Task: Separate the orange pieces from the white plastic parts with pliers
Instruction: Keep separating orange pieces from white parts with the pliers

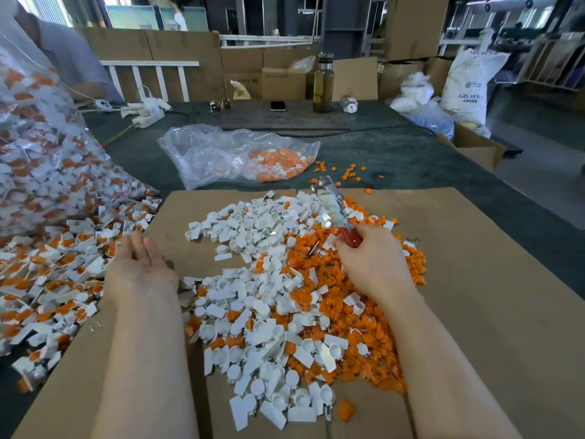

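Observation:
On the flattened cardboard sheet (474,280) lies a heap of white plastic parts (259,312), with loose orange pieces (348,296) piled along its right side. My right hand (370,261) grips the red handles of the pliers (332,207), whose wrapped metal jaws point up and away over the heap. My left hand (142,264) hovers palm up with relaxed fingers, holding nothing, at the left edge of the cardboard. Beside it lie unseparated white-and-orange parts (57,274), spilling from a big clear bag (38,153).
A smaller clear bag (234,153) with orange-and-white parts lies behind the cardboard on the dark green table. Further back stand a bottle (323,83), a phone (278,105), glasses and a power strip (148,117). Another person's sleeve (72,58) shows at the far left. Cardboard boxes ring the table.

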Demonstrator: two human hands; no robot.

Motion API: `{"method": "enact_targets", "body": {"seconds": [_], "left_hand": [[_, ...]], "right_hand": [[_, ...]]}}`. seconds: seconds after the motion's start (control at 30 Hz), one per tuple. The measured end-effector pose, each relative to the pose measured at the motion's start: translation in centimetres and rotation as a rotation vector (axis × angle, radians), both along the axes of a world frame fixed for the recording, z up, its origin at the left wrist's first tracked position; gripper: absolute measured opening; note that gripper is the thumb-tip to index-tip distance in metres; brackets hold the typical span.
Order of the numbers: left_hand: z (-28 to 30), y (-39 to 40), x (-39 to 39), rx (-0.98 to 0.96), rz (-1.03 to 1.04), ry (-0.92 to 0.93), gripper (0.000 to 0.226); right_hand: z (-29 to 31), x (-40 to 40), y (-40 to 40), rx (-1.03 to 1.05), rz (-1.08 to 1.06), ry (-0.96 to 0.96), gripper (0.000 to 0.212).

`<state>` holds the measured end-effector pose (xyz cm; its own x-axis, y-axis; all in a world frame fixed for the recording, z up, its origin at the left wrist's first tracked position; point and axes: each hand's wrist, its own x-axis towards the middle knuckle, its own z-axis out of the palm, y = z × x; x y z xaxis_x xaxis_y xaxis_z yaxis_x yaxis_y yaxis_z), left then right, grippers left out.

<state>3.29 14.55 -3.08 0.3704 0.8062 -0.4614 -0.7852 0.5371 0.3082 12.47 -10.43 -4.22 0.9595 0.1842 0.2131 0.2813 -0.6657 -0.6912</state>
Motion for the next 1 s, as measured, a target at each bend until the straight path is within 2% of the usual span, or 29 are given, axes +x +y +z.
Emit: {"method": "enact_targets", "body": {"seconds": [0.07, 0.13, 0.17, 0.3, 0.4, 0.47, 0.53, 0.63, 0.8, 1.0], "left_hand": [[-0.7, 0.6, 0.1, 0.182, -0.102, 0.200, 0.040], [-1.1, 0.9, 0.3, 0.288, -0.247, 0.315, 0.038], [-0.8, 0.7, 0.2, 0.411, -0.320, 0.436, 0.039], [-0.4, -0.6, 1.5, 0.786, -0.396, 1.003, 0.031], [-1.8, -0.9, 2.4, 1.288, -0.669, 1.551, 0.046], [-2.4, -0.8, 2.6, 1.459, -0.772, 1.750, 0.053], [-2.2, -1.0, 2.5, 1.529, -0.795, 1.802, 0.056], [-2.2, -1.3, 2.4, 1.600, -0.670, 1.804, 0.048], [-2.2, -1.5, 2.5, 1.557, -0.586, 1.700, 0.021], [-2.1, -1.6, 2.6, 1.490, -0.581, 1.642, 0.019]], "right_hand": [[-0.3, -0.1, 0.2, -0.087, 0.006, -0.039, 0.026], [-0.6, -0.1, 0.5, -0.164, 0.017, -0.063, 0.022], [-0.7, -0.2, 0.6, -0.198, 0.021, -0.072, 0.019], [-1.2, -0.3, 1.1, -0.297, 0.022, -0.130, 0.012], [-1.4, -0.4, 1.5, -0.342, 0.011, -0.189, 0.013], [-1.4, -0.5, 1.7, -0.367, 0.009, -0.226, 0.014], [-1.4, -0.6, 1.8, -0.395, 0.015, -0.256, 0.016], [-1.5, -0.6, 2.0, -0.412, 0.047, -0.273, 0.021], [-1.4, -0.5, 2.0, -0.422, 0.070, -0.250, 0.019], [-1.2, -0.7, 2.1, -0.442, 0.073, -0.203, 0.012]]}}
